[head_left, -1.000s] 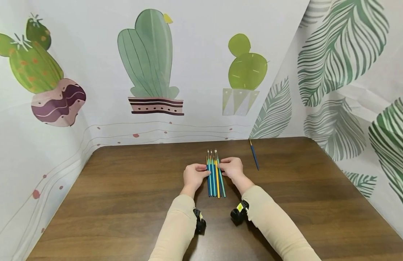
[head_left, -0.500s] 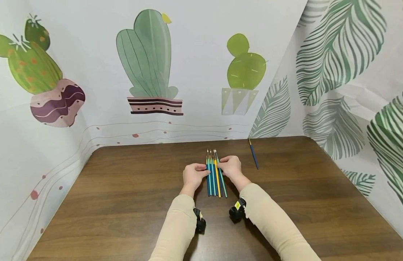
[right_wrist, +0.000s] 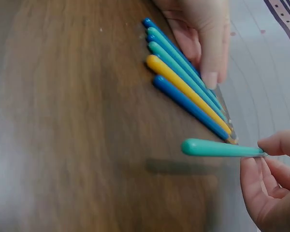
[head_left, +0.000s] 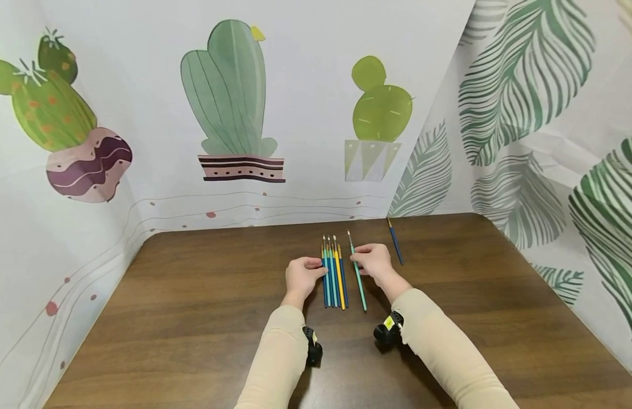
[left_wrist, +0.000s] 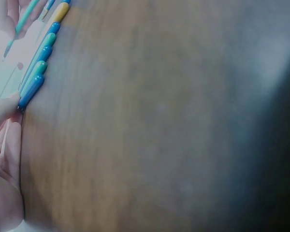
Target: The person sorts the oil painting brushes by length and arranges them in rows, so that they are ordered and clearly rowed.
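My right hand pinches a turquoise paintbrush between thumb and fingers. In the right wrist view the turquoise handle casts a separate shadow below it, apart from the row. Several paintbrushes with blue, turquoise and yellow handles lie side by side, bristles pointing away. At the row's left edge rests my left hand, its thumb and forefinger extended against the outermost handles. The left wrist view shows that thumb touching the end blue handle. A blue brush now forms the row's right edge.
Another blue paintbrush lies alone near the far edge, right of my right hand. The brown wooden table ends at a wall covering printed with cacti and leaves. A small black camera sits on each wrist.
My right hand has drawn the turquoise paintbrush away from the row to the right, opening a gap between them. The left hand has stayed at the row's left side.
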`<state>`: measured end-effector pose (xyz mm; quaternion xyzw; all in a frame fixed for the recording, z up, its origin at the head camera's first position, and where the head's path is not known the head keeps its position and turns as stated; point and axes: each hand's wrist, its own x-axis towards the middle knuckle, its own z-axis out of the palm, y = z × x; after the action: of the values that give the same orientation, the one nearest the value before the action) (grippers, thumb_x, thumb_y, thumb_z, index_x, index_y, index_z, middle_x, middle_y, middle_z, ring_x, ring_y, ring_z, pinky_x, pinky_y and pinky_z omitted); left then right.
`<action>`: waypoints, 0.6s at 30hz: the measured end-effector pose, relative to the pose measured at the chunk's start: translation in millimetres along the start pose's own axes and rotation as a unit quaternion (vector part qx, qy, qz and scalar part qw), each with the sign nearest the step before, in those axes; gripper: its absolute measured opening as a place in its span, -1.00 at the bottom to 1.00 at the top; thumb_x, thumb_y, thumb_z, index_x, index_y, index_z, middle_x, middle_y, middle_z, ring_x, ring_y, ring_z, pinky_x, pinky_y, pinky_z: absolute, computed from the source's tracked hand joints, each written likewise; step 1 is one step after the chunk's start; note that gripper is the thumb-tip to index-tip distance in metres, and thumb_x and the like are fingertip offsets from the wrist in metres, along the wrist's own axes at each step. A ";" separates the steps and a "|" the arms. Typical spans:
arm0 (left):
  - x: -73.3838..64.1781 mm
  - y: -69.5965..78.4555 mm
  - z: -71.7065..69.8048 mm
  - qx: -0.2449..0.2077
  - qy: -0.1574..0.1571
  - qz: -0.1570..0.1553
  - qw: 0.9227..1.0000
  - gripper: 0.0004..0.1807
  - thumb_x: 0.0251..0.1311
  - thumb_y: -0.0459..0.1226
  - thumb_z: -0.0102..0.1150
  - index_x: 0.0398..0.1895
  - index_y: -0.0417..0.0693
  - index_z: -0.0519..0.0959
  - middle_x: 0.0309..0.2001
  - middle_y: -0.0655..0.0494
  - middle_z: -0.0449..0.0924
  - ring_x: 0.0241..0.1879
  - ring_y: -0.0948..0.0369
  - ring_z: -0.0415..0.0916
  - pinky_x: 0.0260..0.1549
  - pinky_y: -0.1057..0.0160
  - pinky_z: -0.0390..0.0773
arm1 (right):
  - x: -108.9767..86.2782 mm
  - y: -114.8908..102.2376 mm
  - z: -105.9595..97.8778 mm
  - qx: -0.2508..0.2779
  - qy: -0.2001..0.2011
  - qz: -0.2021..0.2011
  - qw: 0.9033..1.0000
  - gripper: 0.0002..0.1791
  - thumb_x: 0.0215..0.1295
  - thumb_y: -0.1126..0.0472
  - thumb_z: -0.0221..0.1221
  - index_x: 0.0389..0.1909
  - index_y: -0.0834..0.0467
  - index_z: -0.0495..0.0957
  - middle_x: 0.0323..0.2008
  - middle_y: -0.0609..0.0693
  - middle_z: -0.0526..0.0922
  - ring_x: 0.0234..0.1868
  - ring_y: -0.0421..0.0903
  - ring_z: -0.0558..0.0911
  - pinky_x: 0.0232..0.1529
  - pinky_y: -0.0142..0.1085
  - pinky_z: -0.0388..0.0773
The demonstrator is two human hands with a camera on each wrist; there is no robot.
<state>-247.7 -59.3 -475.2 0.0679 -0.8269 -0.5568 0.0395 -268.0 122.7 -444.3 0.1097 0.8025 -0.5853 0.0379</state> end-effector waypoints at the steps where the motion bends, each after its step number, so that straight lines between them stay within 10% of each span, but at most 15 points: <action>1: 0.0 -0.1 0.0 0.000 0.000 -0.001 1.000 -0.76 -0.04 -0.28 0.42 -0.25 -0.12 0.70 -0.26 0.01 0.73 -0.20 0.14 0.67 -0.13 0.15 0.60 | -0.4 0.7 -2.6 0.002 -0.002 0.000 1.000 -0.67 0.15 0.31 0.22 -0.05 0.33 0.58 -0.14 0.23 0.64 -0.38 -0.14 0.60 -0.46 -0.35 0.63; 18: -3.4 3.0 -1.2 -0.007 0.001 0.007 1.000 -0.75 -0.03 -0.30 0.41 -0.23 -0.15 0.69 -0.25 -0.03 0.73 -0.20 0.12 0.67 -0.15 0.15 0.61 | -16.9 16.1 -54.1 0.008 -0.023 -0.009 1.000 -0.57 0.17 0.30 0.17 0.05 0.40 0.49 -0.26 0.05 0.65 -0.42 -0.21 0.53 -0.48 -0.41 0.60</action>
<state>-244.4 -58.7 -472.0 0.0619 -0.8236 -0.5621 0.0447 -244.4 176.5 -439.3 0.0893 0.7974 -0.5946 0.0507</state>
